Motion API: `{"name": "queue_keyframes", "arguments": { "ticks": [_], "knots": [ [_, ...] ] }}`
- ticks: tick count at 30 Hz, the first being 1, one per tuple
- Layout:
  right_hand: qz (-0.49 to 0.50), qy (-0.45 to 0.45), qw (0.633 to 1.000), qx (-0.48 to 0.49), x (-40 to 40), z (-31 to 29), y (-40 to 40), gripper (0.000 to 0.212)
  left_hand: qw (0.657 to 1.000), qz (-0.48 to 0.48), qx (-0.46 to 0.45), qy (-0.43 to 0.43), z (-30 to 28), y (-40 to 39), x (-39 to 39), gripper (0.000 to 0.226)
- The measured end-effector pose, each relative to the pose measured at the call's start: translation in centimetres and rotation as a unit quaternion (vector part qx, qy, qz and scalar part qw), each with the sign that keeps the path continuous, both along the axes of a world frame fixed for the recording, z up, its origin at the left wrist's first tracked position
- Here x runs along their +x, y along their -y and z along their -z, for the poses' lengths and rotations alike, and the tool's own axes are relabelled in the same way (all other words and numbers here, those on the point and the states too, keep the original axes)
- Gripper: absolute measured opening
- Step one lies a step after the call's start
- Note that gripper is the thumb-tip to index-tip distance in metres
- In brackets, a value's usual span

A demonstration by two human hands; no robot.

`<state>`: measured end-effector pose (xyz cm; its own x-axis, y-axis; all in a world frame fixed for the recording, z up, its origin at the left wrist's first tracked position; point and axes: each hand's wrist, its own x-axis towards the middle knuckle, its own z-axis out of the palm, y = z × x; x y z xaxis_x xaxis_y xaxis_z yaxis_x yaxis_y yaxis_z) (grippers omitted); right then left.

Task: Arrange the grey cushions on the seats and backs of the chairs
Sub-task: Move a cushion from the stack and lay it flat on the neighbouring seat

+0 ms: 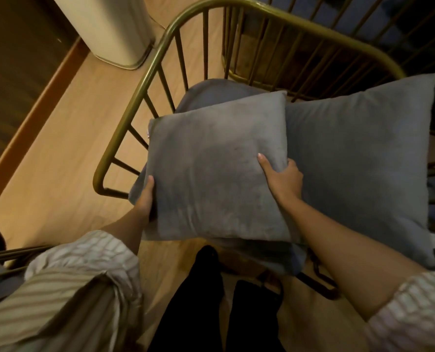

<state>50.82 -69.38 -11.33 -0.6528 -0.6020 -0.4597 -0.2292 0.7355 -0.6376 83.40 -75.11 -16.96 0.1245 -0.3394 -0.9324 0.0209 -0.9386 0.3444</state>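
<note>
Gripping a square velvety grey cushion (pixel 211 168), both hands clasp its edges.

The square cushion (pixel 211 168) in front is a mid grey with darker, smudgy patches across its nap, while the larger cushion (pixel 358 158) beside it is a paler, more even blue-grey, and the seat pad (pixel 203 95) showing behind them is a darker slate grey. The chair frame (pixel 145 80) and its thin bars are a dull brass gold, the floor (pixel 66 138) is light warm wood edged by an orange-brown skirting strip (pixel 31 123), and the appliance (pixel 109 29) standing on it is cream. The rolled-up sleeves (pixel 84 270) carry white and beige stripes, and the trousers (pixel 198 301) are black.
</note>
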Motion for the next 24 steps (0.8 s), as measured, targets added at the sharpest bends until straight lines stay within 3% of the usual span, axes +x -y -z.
{"name": "queue_keyframes", "arguments": {
  "ticks": [6, 10, 16, 21, 24],
  "knots": [
    [0.058, 0.022, 0.996, -0.063, -0.7, -3.2, -0.8, 0.079, 0.996, 0.083, -0.023, 0.021, 1.3, 0.4, 3.1, 0.131],
    [0.083, 0.038, 0.988, -0.121, -1.3, -6.6, -2.2, 0.063, 0.992, 0.074, -0.059, 0.080, -6.4, -0.8, 0.0, 0.135],
    [0.129, 0.014, 0.965, -0.229, -2.8, -11.4, -4.5, 0.041, 0.975, 0.091, -0.159, 0.123, -13.5, 0.3, -4.3, 0.129],
    [0.182, -0.028, 0.942, -0.279, -4.9, -15.3, -6.7, 0.046, 0.955, 0.110, -0.245, 0.131, -18.5, 1.8, -8.1, 0.096],
    [0.212, -0.059, 0.929, -0.297, -6.8, -17.7, -8.6, 0.037, 0.933, 0.153, -0.290, 0.148, -20.5, 2.4, -10.9, 0.076]
  ]
}}
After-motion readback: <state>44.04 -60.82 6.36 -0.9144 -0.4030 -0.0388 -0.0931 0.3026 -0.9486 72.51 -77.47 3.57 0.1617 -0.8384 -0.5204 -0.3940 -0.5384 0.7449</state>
